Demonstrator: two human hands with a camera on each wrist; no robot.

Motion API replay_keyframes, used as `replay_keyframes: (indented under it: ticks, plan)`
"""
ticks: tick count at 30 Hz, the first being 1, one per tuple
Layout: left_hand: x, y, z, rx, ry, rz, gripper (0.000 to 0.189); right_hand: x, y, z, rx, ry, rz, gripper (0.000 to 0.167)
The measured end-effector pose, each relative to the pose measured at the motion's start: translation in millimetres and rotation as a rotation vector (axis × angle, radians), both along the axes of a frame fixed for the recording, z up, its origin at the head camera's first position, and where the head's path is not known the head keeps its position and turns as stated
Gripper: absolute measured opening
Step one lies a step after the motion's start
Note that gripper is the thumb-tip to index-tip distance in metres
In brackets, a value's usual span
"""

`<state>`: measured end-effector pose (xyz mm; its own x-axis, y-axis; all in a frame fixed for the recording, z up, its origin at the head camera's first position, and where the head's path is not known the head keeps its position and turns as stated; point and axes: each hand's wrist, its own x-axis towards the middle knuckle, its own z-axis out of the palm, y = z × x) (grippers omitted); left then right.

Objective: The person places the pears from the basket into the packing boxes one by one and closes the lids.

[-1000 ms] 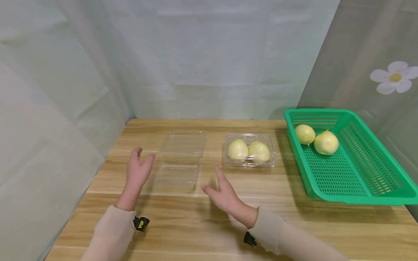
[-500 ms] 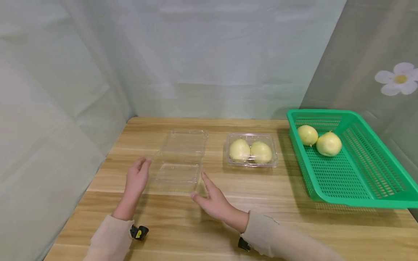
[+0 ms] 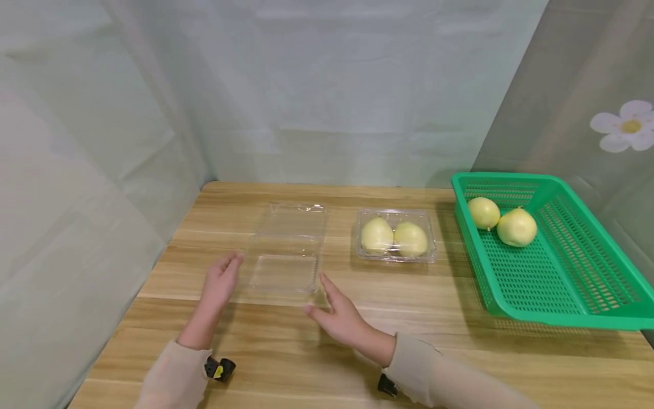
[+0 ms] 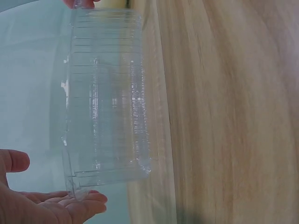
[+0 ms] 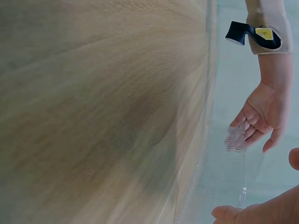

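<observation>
A clear plastic clamshell box lies unfolded on the table, its lid toward the back wall. At its left side is my left hand; in the left wrist view the straightened fingers of this left hand lie against the box's end, thumb apart. My right hand is at the front right corner, fingers extended along the side and thumb spread. In the right wrist view both hands flank the clear box, with the left hand on the far side. Neither hand curls round it.
To the right, a closed clear box holds two pale yellow round fruits. Farther right stands a green plastic basket with two more such fruits. Pale cloth hangs behind the wooden table.
Both hands have come in to the unfolded box's sides, the right hand moving left and the left hand lowering. The box's front part has shifted slightly right and sits straighter.
</observation>
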<state>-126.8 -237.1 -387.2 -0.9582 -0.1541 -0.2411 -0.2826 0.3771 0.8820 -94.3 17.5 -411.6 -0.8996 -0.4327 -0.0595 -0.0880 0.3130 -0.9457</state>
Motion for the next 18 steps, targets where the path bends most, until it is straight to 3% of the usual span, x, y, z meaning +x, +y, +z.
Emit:
replay_keyframes:
  ticks: [12, 18]
  plan:
    - [8.2, 11.8, -9.8, 0.047, 0.012, 0.023, 0.062, 2.0, 16, -2.7, 0.022, 0.002, -0.007, 0.077]
    - [15.1, 20.3, -13.6, 0.052, 0.042, 0.001, 0.061, 5.0, 27, -1.3, 0.025, 0.003, -0.008, 0.075]
